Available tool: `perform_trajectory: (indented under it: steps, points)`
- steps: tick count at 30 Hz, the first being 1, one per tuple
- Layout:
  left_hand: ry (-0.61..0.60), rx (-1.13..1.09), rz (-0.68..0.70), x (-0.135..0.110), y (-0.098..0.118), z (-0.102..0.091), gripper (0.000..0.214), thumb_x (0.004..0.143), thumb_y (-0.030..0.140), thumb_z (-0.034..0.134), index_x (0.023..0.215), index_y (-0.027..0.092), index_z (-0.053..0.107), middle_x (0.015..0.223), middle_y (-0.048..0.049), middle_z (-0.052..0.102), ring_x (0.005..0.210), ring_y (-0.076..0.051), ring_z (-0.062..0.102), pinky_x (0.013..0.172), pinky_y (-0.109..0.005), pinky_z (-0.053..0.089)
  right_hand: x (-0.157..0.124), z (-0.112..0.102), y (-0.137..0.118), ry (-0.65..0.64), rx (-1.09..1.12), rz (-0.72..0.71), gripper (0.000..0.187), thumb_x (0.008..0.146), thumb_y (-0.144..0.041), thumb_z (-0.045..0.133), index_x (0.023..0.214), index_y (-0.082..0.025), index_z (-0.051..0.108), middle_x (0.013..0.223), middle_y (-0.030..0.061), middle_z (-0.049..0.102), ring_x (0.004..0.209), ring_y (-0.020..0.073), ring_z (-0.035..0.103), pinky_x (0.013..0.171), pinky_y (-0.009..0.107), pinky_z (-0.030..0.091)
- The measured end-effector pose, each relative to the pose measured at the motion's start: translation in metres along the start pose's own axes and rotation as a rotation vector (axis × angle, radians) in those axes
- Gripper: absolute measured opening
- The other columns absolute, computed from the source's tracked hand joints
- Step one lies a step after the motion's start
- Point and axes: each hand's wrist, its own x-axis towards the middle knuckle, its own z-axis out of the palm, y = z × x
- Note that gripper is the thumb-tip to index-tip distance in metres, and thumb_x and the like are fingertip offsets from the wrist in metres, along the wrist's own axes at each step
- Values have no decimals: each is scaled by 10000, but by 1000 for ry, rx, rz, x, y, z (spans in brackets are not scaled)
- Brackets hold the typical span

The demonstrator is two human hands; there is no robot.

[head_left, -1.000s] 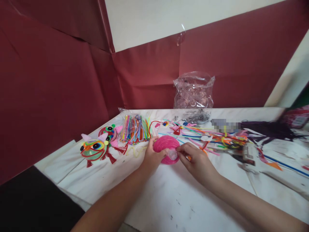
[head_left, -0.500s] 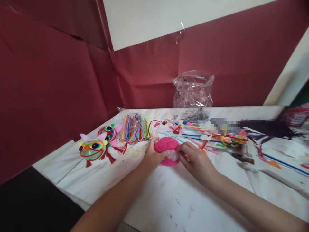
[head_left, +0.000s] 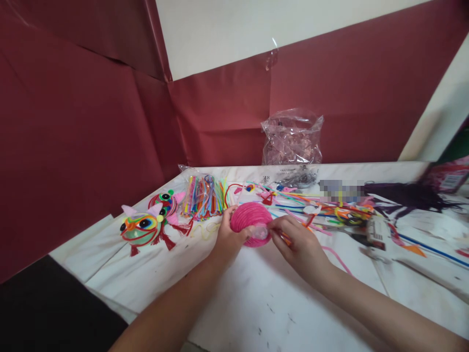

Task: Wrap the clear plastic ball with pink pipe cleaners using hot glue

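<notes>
While left hand [head_left: 229,239] grips pink wound ball [head_left: 249,217] near bench [head_left: 256,293] middle, right hand [head_left: 298,244] pinches pink pipe cleaner [head_left: 339,259] at its bare patch; coils best laid tight, touching.

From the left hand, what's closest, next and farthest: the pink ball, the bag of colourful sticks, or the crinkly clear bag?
1. pink ball: in the grip of the left hand, touching it.
2. bag of colourful sticks: just behind the hand, slightly left.
3. crinkly clear bag: far back against the red wall, off to the right.
</notes>
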Motion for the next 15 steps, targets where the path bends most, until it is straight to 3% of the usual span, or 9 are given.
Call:
perform_trajectory:
  steps: [11,15]
  points:
    - [-12,-52,-53,-2,-2,5,663,527,240,777,1132,198,508,985,-36,632,757,-157,612,699,-275,491,-1,-1,5,-46,-33,40,143,942,-181,468,873,-225,586,801,38,619,685,172,641,614,279,510]
    - [-38,-18,-85,0,-3,3,644,512,268,806,1074,203,499,869,-3,630,737,-161,613,690,-276,483,-1,-1,7,-71,-36,38,145,928,-190,477,873,-228,606,827,49,638,703,178,646,623,286,513]
